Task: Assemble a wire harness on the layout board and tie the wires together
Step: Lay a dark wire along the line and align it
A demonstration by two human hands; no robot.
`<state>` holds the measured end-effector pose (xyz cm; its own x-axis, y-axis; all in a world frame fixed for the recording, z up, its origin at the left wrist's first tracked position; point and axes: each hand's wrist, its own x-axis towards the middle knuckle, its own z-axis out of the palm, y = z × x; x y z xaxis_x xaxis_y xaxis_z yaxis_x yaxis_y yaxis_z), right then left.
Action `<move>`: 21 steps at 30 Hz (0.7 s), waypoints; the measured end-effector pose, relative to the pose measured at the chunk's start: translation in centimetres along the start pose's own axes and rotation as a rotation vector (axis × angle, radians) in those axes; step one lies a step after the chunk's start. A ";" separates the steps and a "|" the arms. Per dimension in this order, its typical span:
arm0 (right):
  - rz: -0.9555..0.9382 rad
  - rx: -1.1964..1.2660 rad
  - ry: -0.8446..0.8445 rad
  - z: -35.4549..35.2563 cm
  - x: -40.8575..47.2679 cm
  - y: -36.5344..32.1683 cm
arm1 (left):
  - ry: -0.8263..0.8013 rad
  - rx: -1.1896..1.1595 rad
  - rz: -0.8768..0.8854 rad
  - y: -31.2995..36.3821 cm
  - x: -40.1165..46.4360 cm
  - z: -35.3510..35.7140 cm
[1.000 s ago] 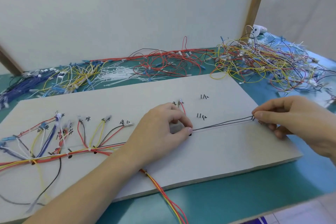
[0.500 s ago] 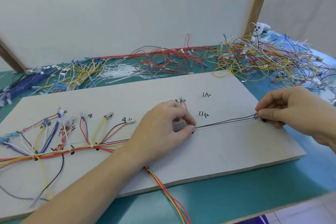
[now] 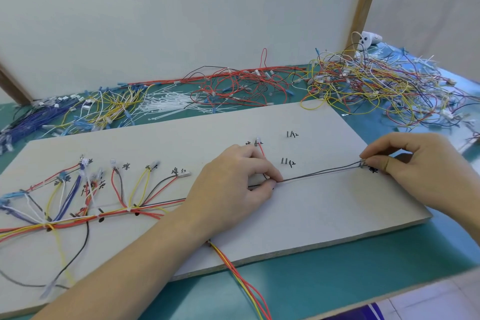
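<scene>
I see bright, even, diffuse light with no glare. Soft, faint shadows lie under both hands on the layout board (image 3: pixel 311 215). Wide-angle distortion bows the board's edges and the partition frame. The picture is slightly soft, and the wire piles (image 3: pixel 376 86) at the far edge blur together.

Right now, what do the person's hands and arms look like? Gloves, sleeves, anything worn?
Both are bare. The left hand has no glove, ring or watch showing, and its forearm is uncovered all the way to the bottom edge of the picture, with no sleeve in view. The right hand is also ungloved with no rings visible; its wrist leaves the frame bare. Nails look short and unpainted.
</scene>
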<state>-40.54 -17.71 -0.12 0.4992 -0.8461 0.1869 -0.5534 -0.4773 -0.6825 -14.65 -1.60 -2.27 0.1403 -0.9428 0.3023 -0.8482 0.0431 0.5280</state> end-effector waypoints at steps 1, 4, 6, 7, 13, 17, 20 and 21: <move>0.011 -0.016 -0.002 0.0 0.1 -0.1 | -0.002 -0.002 -0.004 0.0 0.0 0.0; 0.030 -0.068 -0.010 -0.1 0.4 -0.6 | -0.002 -0.021 -0.013 0.0 0.1 0.0; 0.054 -0.091 -0.030 -0.1 0.6 -0.8 | 0.005 -0.038 -0.016 0.0 0.1 0.0; 0.068 -0.098 -0.043 -0.2 0.8 -0.8 | 0.007 -0.045 -0.014 0.0 0.0 0.0; 0.172 -0.209 -0.151 -0.5 2.6 -1.3 | -0.005 0.004 0.047 -0.1 -0.1 0.2; 0.215 -0.288 -0.223 -0.5 3.6 -1.6 | -0.016 0.003 0.047 -0.1 -0.1 0.1; 0.224 -0.337 -0.255 -0.4 4.1 -1.9 | -0.045 0.007 0.048 0.0 0.0 0.0; 0.219 -0.357 -0.253 -0.3 4.2 -1.9 | -0.053 -0.004 0.041 -0.1 0.0 -0.1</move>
<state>-37.56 -20.37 2.18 0.4670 -0.8728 -0.1419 -0.8356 -0.3832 -0.3936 -14.53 -1.58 -2.23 0.0780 -0.9565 0.2812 -0.8508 0.0832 0.5188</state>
